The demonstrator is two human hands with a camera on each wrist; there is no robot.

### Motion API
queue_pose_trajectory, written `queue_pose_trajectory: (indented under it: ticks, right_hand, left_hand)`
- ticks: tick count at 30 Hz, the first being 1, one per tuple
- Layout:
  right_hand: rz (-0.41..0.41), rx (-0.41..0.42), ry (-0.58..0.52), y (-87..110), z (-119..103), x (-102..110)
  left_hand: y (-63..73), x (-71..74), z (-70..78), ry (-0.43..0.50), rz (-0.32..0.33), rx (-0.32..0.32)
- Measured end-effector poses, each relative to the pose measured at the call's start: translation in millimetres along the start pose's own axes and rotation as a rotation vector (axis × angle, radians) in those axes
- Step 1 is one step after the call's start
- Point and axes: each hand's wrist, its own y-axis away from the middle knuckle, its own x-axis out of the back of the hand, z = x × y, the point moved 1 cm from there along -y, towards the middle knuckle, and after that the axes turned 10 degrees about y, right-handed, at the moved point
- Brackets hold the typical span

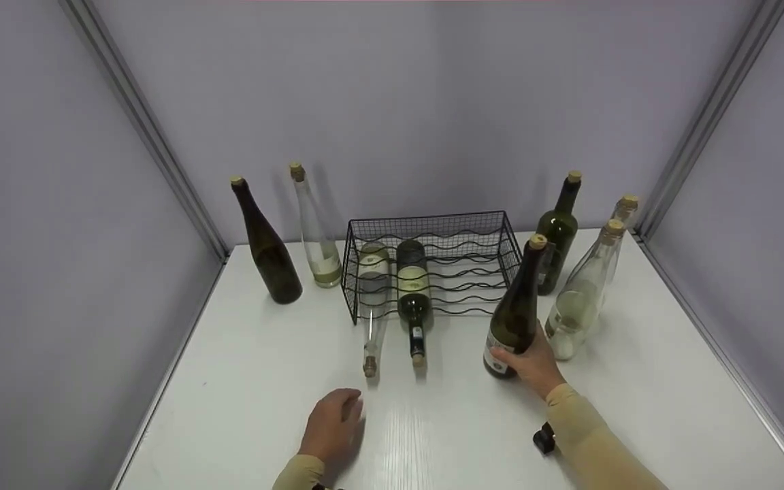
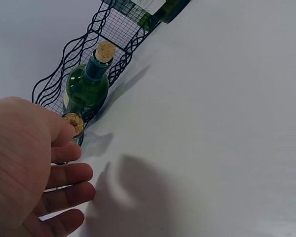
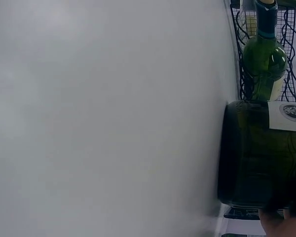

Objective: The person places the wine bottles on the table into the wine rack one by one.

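My right hand grips a dark wine bottle low on its body, over the white label. The bottle is upright with a slight tilt, in front of the right end of a black wire wine rack. In the right wrist view its base shows close up. My left hand holds nothing, its fingers loosely bent, just in front of the rack. Nearest to it is the corked neck of a clear bottle lying in the rack. Beside that lies a green bottle, neck toward me.
Left of the rack stand a dark brown bottle and a clear bottle. At the right stand a green bottle and two clear bottles, one partly behind the other. Walls enclose the white table at the back and sides.
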Motion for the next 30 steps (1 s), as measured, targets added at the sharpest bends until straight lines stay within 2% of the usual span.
queue_pose_trajectory:
  ticks: [4, 7, 14, 17, 20, 23, 27, 30]
  right_hand:
    - [0.004, 0.009, 0.003, 0.0, 0, 0]
    - [-0.013, 0.007, -0.009, -0.5, 2, -2]
    - [-0.036, -0.024, -0.017, -0.2, 3, -5]
    - [-0.036, -0.021, -0.015, 0.7, 1, -5]
    - [-0.041, -0.024, -0.019, 5.8, -13, -1]
    - [-0.031, -0.027, -0.01, 6.8, -15, 0]
    - [0.002, -0.018, 0.022, 2.4, -1, -5]
    - [0.013, -0.007, 0.033, 2.9, 0, -6]
  left_hand:
    - [-2.3, 2.9, 1.1, 0.012, 0.011, -0.047]
    - [-3.3, 3.6, 1.0, 0.016, 0.014, -0.048]
    - [-2.6, 1.3, -1.5, 0.019, -0.007, 0.006]
    - [-3.2, 1.8, -2.0, 0.019, -0.011, -0.002]
    - [-4.7, 4.1, -2.3, 0.023, -0.021, -0.016]
    - [-5.2, 6.0, -1.5, 0.03, -0.031, 0.008]
    - [-3.9, 7.7, 0.5, 0.042, -0.034, 0.051]
    - [-3.4, 9.1, 1.4, 0.041, -0.034, 0.063]
